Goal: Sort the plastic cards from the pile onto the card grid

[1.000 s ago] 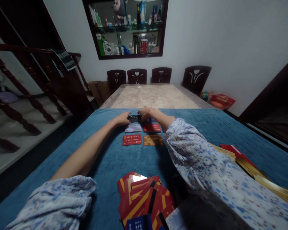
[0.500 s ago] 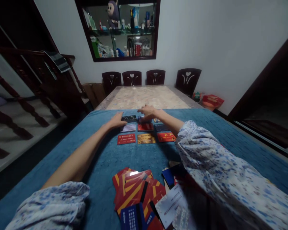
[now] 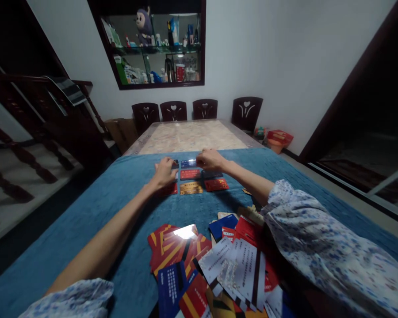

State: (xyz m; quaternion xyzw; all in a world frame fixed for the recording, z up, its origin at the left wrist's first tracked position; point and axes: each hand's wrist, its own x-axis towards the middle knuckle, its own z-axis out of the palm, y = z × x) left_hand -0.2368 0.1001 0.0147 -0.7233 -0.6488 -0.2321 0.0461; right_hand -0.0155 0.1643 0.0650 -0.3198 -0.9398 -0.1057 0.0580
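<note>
A grid of plastic cards (image 3: 191,187) lies on the blue cloth (image 3: 126,207) far in front of me. My left hand (image 3: 164,172) rests with curled fingers over the grid's left column, covering the cards there. My right hand (image 3: 209,159) has its fingers bent down onto the far right of the grid, beside a blue card (image 3: 188,163) that catches the light. Whether either hand grips a card is hidden. A red card (image 3: 189,174), a gold card and another red card (image 3: 216,185) show between the hands. A loose heap of cards (image 3: 205,265) lies near me.
Beyond the cloth the marble tabletop (image 3: 189,137) is bare, with several dark chairs (image 3: 174,110) at its far end. A glass wall cabinet (image 3: 152,42) hangs above them. A wooden stair rail (image 3: 36,132) runs on the left; a red bag (image 3: 277,138) sits on the floor at right.
My view has swung right and down, showing more of the near heap. My left hand slid back over the left column; my right hand shifted slightly right along the far row.
</note>
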